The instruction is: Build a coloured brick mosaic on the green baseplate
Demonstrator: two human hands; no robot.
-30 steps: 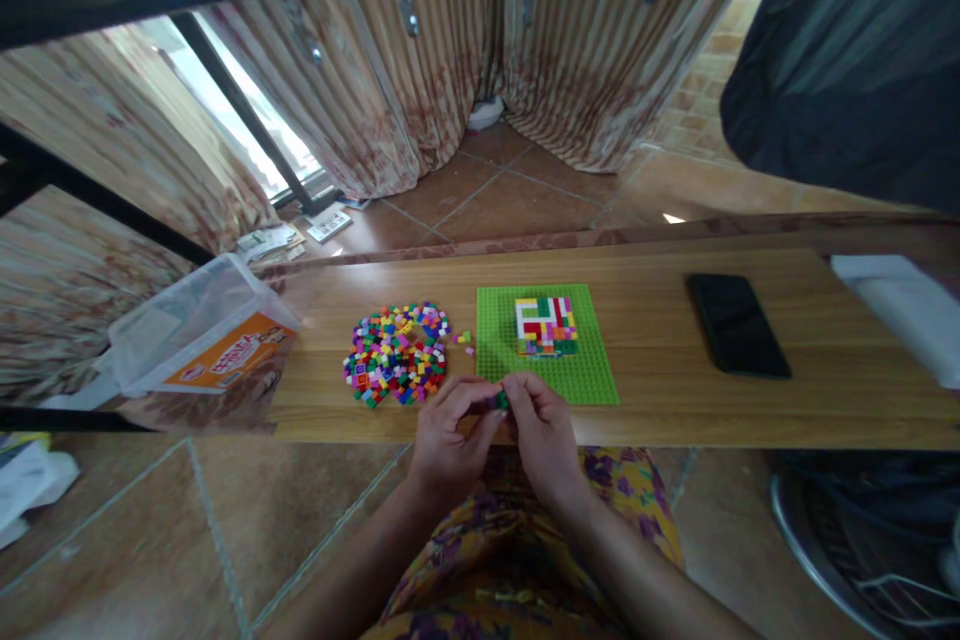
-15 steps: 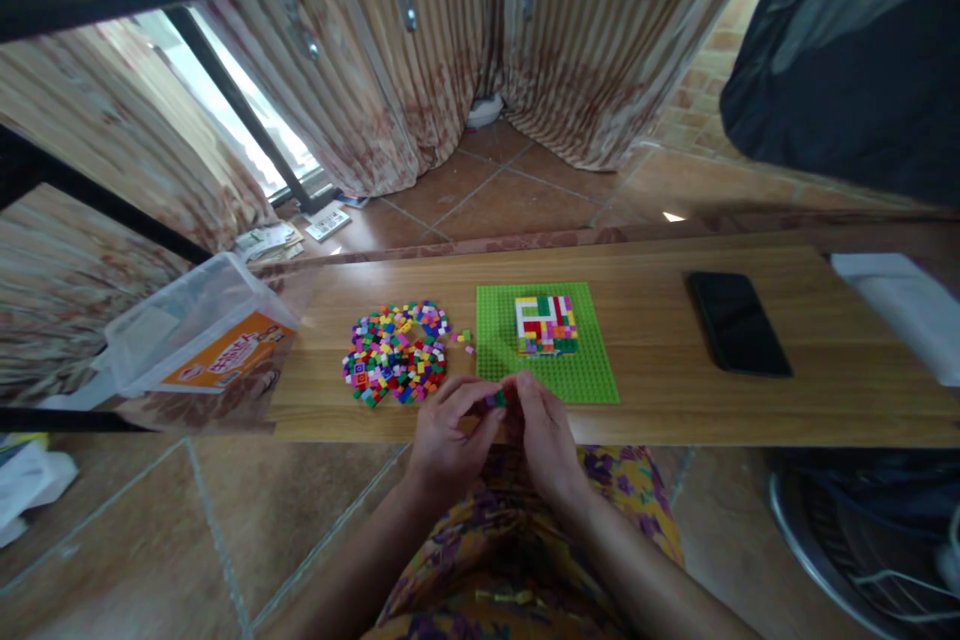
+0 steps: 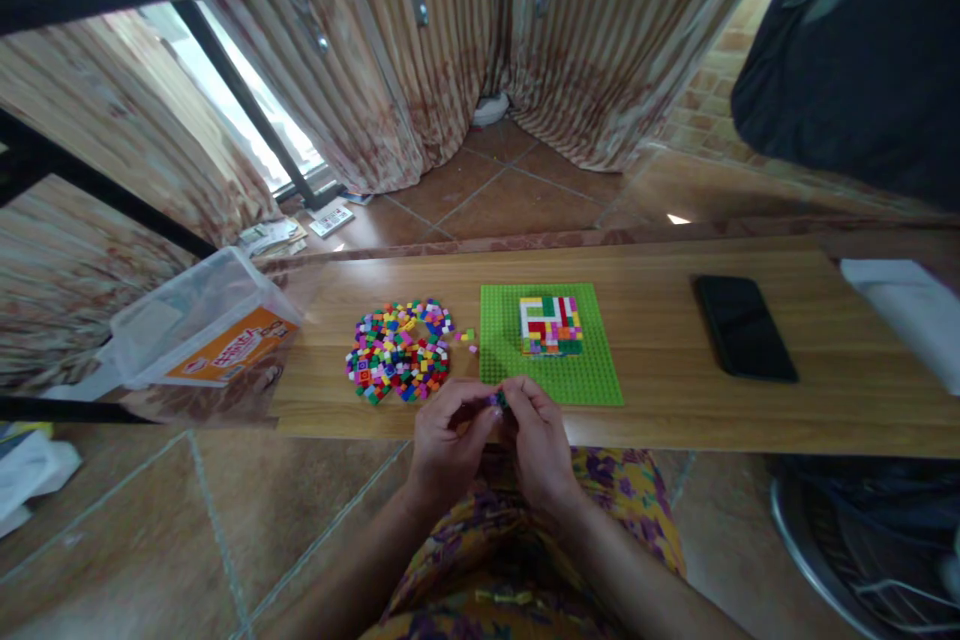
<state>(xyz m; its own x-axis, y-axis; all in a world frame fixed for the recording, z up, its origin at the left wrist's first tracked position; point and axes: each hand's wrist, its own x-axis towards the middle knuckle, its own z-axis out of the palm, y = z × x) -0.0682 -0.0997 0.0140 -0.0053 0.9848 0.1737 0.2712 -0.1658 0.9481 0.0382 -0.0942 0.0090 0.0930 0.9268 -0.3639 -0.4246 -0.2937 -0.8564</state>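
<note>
So I've got both hands at the near edge of the wooden table (image 3: 652, 340), thumbs and index fingers closed on a tiny bit of brick (image 3: 499, 400) — my left hand (image 3: 444, 440) pinches it from one side and my right hand (image 3: 541, 440) from the other. I can make out some dark green and a touch of purple, but my fingertips cover most of it, so I can't tell how many pieces it is. Just past my right hand is the green baseplate (image 3: 604, 385), with a low, multicolored block build (image 3: 551, 325) standing on it, lots of white and red on top. Beyond my left hand there's a big loose pile of bricks (image 3: 427, 357), and a few stray pieces (image 3: 466, 334) lie between that and the plate. A clear plastic box (image 3: 202, 315) with an orange label is over at the left end, and a black phone (image 3: 745, 328) lies flat on the right — well apart from the bricks.
</note>
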